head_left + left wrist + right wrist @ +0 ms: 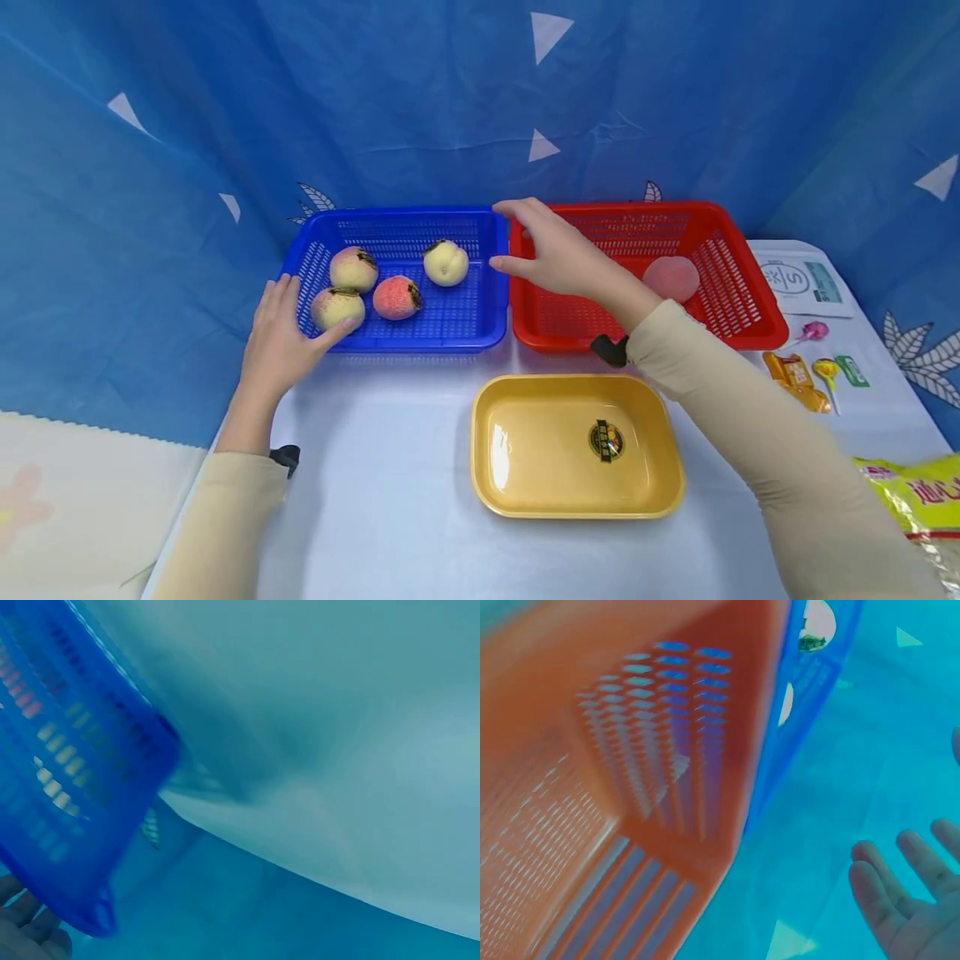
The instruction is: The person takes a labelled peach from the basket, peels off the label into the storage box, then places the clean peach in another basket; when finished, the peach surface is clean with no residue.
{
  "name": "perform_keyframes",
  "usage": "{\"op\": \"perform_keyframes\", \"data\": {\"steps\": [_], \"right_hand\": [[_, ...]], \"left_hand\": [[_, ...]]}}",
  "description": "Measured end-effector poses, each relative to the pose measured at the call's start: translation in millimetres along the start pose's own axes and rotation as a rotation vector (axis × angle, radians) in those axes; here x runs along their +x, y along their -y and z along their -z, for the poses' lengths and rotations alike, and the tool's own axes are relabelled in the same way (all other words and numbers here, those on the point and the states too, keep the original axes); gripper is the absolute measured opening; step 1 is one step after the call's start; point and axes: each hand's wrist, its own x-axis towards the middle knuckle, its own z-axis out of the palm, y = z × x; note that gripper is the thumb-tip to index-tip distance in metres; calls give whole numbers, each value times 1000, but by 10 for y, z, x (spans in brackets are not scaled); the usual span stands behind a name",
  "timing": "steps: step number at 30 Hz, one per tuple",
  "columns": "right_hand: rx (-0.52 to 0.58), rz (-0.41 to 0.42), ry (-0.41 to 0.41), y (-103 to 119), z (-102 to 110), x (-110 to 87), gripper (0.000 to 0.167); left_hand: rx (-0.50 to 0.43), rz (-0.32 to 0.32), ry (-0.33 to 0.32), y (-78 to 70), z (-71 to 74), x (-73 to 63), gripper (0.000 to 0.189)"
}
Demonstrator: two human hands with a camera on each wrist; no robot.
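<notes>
A blue plastic basket [420,343] holds several peaches, among them a red one [395,298] and a pale one [446,263]. My left hand [279,343] is at its left front corner, fingers extended along the outside and thumb reaching over the rim; contact is unclear. In the left wrist view, fingertips [34,911] show beside the basket's edge. Over the left part of a red basket [705,213] is my right hand [555,250], thumb and fingers spread around a gap, holding nothing. One pink peach [671,277] lies in the red basket, partly behind my forearm.
In front of the baskets stands a yellow tray [555,467] with a round sticker. To the right lie a white packet [806,283], a pink lollipop [813,331], a yellow lollipop [827,371], an orange wrapper [791,375] and a yellow-green bag [915,496]. A blue curtain [420,108] hangs behind.
</notes>
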Motion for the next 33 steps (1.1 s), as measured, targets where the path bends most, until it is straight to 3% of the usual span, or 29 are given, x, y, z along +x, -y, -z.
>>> {"op": "perform_keyframes", "data": {"steps": [4, 10, 17, 24, 33], "right_hand": [[22, 32, 35, 103, -133, 282, 73], [37, 15, 103, 57, -369, 575, 72], [-11, -12, 186, -39, -406, 677, 75], [-104, 7, 238, -82, -362, 782, 74], [-178, 59, 258, -205, -576, 967, 70]], "left_hand": [[31, 55, 19, 142, -11, 30, 116], [44, 112, 48, 221, -80, 68, 121], [29, 150, 76, 238, -114, 61, 124], [48, 147, 78, 232, -72, 36, 126], [69, 135, 83, 262, -67, 34, 128]]}}
